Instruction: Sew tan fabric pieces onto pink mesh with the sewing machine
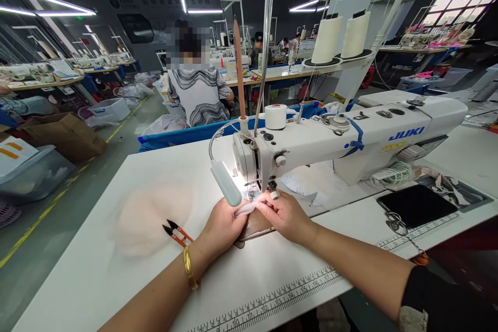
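A white sewing machine (311,140) stands on the white table (148,290), its needle area lit by a small grey lamp (226,183). Just in front of the needle, my left hand (223,223) pinches one end of a small pale fabric piece (246,209). The other end is between the fingers of my right hand (286,215), close to the presser foot. Orange-handled thread snips (178,233) lie left of my left wrist. The fingertips are partly hidden under the lamp and the machine head.
A black phone-like slab (416,206) and a tray of fabric scraps (453,189) lie at the right. White thread cones (327,41) stand behind the machine. A person (198,88) sits beyond the table. A ruler strip (272,306) runs along the front edge.
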`<state>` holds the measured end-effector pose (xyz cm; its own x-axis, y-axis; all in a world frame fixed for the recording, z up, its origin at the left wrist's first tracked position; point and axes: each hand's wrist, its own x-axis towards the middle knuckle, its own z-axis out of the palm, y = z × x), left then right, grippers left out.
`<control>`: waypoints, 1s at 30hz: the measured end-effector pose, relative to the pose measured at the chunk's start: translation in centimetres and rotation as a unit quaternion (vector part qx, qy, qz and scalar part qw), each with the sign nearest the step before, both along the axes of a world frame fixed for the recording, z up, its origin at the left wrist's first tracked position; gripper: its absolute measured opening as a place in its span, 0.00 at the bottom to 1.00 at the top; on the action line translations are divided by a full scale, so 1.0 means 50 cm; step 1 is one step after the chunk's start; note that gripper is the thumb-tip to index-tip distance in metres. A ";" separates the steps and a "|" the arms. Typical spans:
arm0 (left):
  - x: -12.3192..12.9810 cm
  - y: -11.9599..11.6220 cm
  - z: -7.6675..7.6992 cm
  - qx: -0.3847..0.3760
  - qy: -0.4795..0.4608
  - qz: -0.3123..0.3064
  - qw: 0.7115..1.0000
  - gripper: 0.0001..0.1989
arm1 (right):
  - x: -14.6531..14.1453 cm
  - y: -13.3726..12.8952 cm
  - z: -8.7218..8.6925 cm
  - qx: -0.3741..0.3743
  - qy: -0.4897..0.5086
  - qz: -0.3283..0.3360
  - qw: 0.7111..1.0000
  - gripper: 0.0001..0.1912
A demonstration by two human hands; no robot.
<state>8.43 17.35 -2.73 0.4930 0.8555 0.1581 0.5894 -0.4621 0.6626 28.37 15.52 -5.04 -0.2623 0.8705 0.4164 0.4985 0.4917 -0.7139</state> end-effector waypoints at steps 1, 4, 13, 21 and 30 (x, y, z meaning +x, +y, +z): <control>0.000 0.001 -0.001 0.007 0.000 0.002 1.000 0.13 | 0.000 0.000 0.000 -0.001 0.000 0.001 1.000 0.10; -0.002 0.003 -0.005 0.046 0.007 -0.007 0.999 0.15 | 0.006 0.003 -0.001 0.015 -0.005 0.005 1.000 0.10; -0.025 -0.040 -0.031 0.236 0.068 -0.124 0.961 0.14 | 0.044 -0.009 -0.001 0.125 -0.255 0.121 0.951 0.09; -0.026 -0.044 -0.024 0.248 0.096 -0.115 0.957 0.14 | 0.041 -0.010 0.007 0.117 -0.284 0.110 0.945 0.08; -0.022 -0.026 -0.022 0.263 0.125 -0.110 0.950 0.17 | 0.038 0.003 -0.013 0.110 -0.261 0.095 0.954 0.14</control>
